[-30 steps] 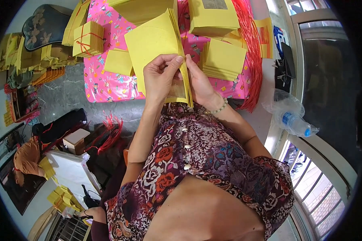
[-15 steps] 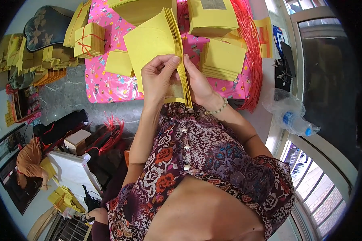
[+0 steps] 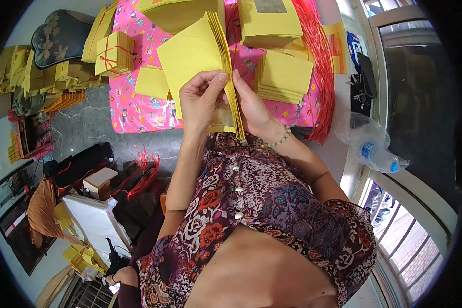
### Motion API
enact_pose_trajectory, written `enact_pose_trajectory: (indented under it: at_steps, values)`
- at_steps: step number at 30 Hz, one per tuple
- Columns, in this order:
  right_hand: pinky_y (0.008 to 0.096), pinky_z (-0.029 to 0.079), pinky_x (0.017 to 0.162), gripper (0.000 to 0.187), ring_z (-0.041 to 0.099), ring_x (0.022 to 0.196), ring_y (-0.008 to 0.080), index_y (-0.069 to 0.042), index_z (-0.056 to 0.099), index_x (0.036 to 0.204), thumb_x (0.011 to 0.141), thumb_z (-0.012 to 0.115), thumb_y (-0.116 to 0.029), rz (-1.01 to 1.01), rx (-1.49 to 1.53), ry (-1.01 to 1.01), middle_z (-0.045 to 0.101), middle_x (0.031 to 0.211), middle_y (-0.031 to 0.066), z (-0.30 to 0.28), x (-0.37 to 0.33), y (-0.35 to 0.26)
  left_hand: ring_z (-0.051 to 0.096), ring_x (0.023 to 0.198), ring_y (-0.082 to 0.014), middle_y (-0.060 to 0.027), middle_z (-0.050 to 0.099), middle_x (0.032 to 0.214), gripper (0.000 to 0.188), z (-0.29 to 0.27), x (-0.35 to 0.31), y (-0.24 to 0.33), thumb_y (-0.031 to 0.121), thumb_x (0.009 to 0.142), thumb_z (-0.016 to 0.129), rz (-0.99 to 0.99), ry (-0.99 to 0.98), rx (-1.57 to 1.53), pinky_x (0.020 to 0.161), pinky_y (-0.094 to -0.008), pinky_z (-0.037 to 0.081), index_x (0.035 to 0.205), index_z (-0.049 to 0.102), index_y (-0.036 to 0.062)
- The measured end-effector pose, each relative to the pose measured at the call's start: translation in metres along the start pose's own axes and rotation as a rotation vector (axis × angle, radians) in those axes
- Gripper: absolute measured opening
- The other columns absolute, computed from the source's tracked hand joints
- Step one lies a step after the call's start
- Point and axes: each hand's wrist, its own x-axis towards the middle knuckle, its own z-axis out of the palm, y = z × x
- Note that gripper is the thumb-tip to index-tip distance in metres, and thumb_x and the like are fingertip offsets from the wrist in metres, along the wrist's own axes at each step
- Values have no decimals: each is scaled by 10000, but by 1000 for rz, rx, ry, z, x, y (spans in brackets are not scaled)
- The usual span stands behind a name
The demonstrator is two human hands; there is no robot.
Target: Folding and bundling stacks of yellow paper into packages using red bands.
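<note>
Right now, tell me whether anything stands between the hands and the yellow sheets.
Nothing visible does. The left hand and right hand already grip the stack of yellow paper sheets directly, held up above the pink patterned cloth.

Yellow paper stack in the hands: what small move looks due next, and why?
Probably peel the front sheet away with the left hand. Its thumb and fingers pinch that sheet, already fanned off the thin yellow paper stack, while the right hand grips the remaining sheets upright over the pink patterned cloth.
</note>
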Motion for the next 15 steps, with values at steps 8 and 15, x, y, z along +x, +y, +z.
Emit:
enact_pose_trajectory:
  at_steps: [8, 15]
  values:
    - [266, 506, 758, 431, 545, 823, 81, -109, 544, 1188, 1037, 340, -457, 2, 144, -103, 565, 921, -13, -20, 9, 9, 592, 562, -94, -38, 661, 764, 173, 0, 2, 0, 132, 879, 714, -7, 6, 23, 529, -209, 486, 974, 679, -8]
    - [303, 535, 761, 412, 589, 814, 137, -61, 538, 1218, 1029, 390, -396, 23, 318, -106, 613, 993, 38, -53, 26, 21, 626, 791, -104, -73, 645, 984, 305, -11, -5, -10, 79, 914, 643, -14, -108, 152, 704, -233, 526, 1197, 568, -6]
